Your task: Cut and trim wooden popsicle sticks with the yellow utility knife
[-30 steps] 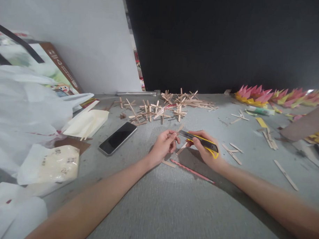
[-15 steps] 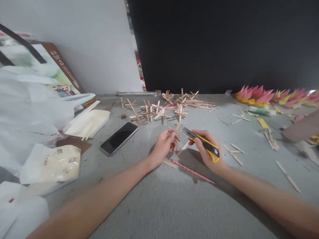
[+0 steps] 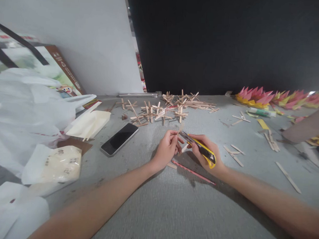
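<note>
Pinched in my left hand point(image 3: 167, 147) is a small wooden craft stick point(image 3: 181, 127), its tip standing up past the fingers. My right hand point(image 3: 205, 152) is wrapped round a yellow and black utility knife point(image 3: 201, 149). The knife's blade end lies close by the stick and my left fingertips; whether it touches the wood I cannot tell. Under the hands, a pale stick point(image 3: 184, 148) shows between them, partly hidden. A twisted pink stick point(image 3: 194, 173) lies on the grey table point(image 3: 135, 209), with a short wooden piece point(image 3: 172, 165) at its left end.
Behind my hands lie many crossed craft sticks point(image 3: 163, 111). To the left are a phone point(image 3: 119, 139), a paper tray point(image 3: 95, 124), a wrapped packet point(image 3: 62, 165) and a white plastic bag point(image 3: 31, 111). Loose sticks point(image 3: 288, 177) and pink-yellow paper flowers point(image 3: 254, 96) lie at right.
My left hand has shifted slightly right, and my right hand has moved a little left. The knife's blade end is now nearer the stick and my left fingertips.
</note>
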`<state>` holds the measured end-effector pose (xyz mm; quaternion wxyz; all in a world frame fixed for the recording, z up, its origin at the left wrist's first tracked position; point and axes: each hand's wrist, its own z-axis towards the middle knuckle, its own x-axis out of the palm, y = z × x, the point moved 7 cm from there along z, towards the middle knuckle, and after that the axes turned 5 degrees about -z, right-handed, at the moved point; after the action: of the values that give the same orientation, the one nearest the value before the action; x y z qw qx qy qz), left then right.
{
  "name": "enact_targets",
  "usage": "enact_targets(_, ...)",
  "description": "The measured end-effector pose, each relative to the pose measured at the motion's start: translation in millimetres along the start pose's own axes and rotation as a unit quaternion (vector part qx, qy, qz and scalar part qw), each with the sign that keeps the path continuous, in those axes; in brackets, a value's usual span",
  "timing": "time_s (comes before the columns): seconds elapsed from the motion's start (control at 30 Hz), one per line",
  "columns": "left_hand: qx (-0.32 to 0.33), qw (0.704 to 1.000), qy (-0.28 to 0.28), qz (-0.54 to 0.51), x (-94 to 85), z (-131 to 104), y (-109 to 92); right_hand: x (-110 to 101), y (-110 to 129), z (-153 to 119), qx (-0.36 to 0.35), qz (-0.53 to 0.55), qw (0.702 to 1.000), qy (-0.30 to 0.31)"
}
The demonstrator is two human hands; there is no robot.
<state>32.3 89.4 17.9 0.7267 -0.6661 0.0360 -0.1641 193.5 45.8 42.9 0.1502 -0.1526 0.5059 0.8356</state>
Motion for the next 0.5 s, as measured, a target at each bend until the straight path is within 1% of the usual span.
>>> enact_targets(0.27, -0.002, 1.000, -0.002, 0.013, -0.2, 0.2, -0.2, 3.6, -4.4, -1.5, 0.010, -0.002, 1.000, 0.007)
enact_targets(0.5, 0.003, 1.000, 0.004, 0.005, 1.7, -1.4, -0.8, 4.8, -8.6, -3.0, 0.034, 0.051, 0.998, 0.009)
